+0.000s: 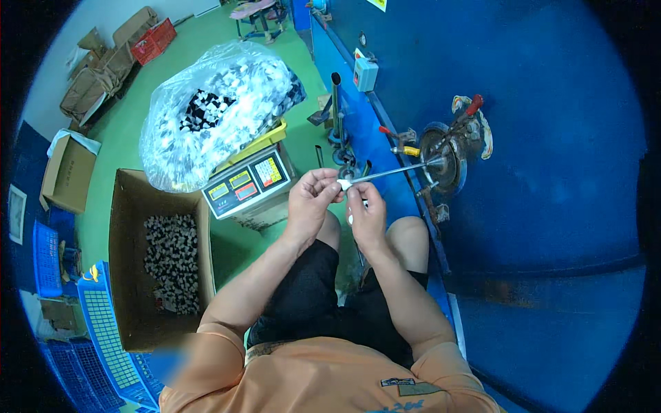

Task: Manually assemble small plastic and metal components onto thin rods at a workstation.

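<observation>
My left hand [312, 199] and my right hand [365, 210] meet in front of me above my knees. Together they pinch a small white piece [343, 184] at the near tip of a thin metal rod [396, 171]. The rod runs right to a round metal spindle [441, 160] mounted on the blue machine [537, 138]. My left fingers curl over the piece from the left, my right fingers hold it from below. I sit with bare knees in black shorts.
A weighing scale [248, 182] with lit displays stands left of my hands, under a big clear bag [213, 110] of small black and white parts. An open cardboard box [131, 227] holds more such parts. Blue crates [103, 330] lie at lower left, cartons on the green floor.
</observation>
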`<state>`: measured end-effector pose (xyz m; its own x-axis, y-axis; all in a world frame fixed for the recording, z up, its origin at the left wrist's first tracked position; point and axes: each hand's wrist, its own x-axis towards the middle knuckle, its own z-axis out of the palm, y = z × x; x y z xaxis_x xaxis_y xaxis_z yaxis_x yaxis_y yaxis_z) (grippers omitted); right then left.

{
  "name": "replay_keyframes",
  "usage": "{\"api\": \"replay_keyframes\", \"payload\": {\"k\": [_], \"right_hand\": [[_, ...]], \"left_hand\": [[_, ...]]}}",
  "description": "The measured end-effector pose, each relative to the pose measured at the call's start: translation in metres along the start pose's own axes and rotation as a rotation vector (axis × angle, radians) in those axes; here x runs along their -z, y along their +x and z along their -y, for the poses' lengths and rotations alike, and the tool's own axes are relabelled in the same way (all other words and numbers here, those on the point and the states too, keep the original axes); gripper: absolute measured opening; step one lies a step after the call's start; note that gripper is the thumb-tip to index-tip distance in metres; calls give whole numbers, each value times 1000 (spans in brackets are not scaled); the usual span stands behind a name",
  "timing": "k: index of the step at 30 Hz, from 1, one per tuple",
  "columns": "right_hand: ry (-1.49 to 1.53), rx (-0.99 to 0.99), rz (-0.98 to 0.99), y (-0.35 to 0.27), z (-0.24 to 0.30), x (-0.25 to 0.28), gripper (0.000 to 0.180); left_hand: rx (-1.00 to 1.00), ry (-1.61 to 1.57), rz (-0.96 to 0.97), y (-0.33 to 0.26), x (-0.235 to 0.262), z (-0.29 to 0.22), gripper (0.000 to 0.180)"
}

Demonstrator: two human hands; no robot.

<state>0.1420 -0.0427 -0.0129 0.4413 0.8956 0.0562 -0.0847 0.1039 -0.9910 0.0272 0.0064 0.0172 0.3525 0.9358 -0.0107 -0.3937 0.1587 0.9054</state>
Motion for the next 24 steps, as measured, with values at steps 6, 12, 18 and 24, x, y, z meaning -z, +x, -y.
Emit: {"api": "replay_keyframes", "payload": {"k": [6,12,18,24], "right_hand": [[133,13,-43,5,14,-8,14],[306,-87,23,10,24,-3,16],[289,-85,8,10,27,-4,15],[246,-60,44,2,18,-9,17]], "left_hand": [[-52,31,-55,-1,-13,-3,17],[-80,232,-149,-8,-19,16,12],[-26,124,-134,-8,-31,-3,11],[-11,182,-169,-10,-19,-8,12]]}}
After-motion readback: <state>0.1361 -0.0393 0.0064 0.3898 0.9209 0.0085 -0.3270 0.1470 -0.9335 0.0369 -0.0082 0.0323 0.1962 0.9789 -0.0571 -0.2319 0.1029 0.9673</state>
